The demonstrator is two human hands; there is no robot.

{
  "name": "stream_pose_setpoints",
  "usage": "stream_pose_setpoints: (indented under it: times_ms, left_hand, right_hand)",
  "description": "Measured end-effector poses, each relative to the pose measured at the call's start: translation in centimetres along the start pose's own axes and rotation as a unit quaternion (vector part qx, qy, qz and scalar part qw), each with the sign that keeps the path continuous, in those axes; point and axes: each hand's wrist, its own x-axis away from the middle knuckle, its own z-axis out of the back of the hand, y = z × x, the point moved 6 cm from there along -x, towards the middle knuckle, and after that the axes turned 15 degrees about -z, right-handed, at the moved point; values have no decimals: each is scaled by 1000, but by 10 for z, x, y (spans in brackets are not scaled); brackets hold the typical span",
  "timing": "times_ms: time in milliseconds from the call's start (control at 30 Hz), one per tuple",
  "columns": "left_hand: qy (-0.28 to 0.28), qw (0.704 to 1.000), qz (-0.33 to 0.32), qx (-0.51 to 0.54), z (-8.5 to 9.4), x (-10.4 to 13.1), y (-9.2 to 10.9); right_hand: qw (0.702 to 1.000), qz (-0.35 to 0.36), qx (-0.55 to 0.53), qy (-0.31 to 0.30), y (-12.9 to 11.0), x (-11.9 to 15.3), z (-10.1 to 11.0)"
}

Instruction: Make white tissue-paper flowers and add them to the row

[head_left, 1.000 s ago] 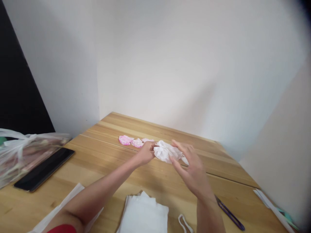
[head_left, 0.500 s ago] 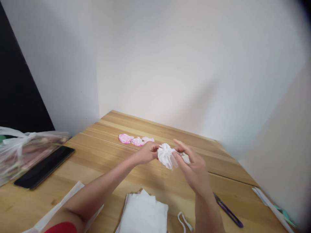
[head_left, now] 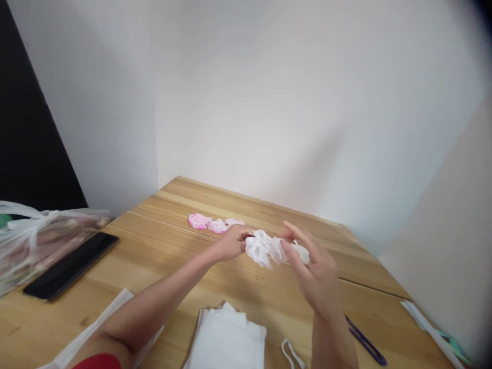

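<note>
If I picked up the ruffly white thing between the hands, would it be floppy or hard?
The white ruffle would probably feel floppy, since its folds look soft and loose. It's likely very light, because it seems made of thin layers. It might crush easily, as its wavy edges look delicate.

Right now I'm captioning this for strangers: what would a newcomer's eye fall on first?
Probably the ruffled white piece between the left hand and right hand, a little below mid-picture. Next, the pink-and-white pieces on the wooden table beyond the left hand, then the flat black device beside the plastic bag at left.
</note>
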Motion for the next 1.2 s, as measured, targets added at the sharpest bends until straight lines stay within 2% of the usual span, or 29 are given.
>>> stream_pose_setpoints:
  times_ms: [167,267,433,600,767,1000,1100,1200]
  left_hand:
    - [-25,994,-11,-107,-4,1,8]
    - [-38,990,-2,-135,-6,2,9]
    - [-16,997,-2,-75,-4,1,6]
    - [70,996,36,37,6,1,-4]
    - [105,993,37,47,10,2,-1]
    - [92,994,33,51,8,0,2]
    - [101,992,40,58,9,2,-3]
    - [122,987,54,84,10,5,-10]
  right_hand:
    - [996,63,39,-53,-8,3,-22]
    - [994,92,37,-54,-12,4,-28]
    - [996,92,-12,13,-16,6,-10]
    - [994,48,-37,91,-10,6,16]
    - [997,18,-16,79,-4,0,13]
    - [1000,-2,0,22,1,-4,-7]
    - [999,9,0,34,-1,-1,-7]
    - [997,29,-10,73,-7,5,2]
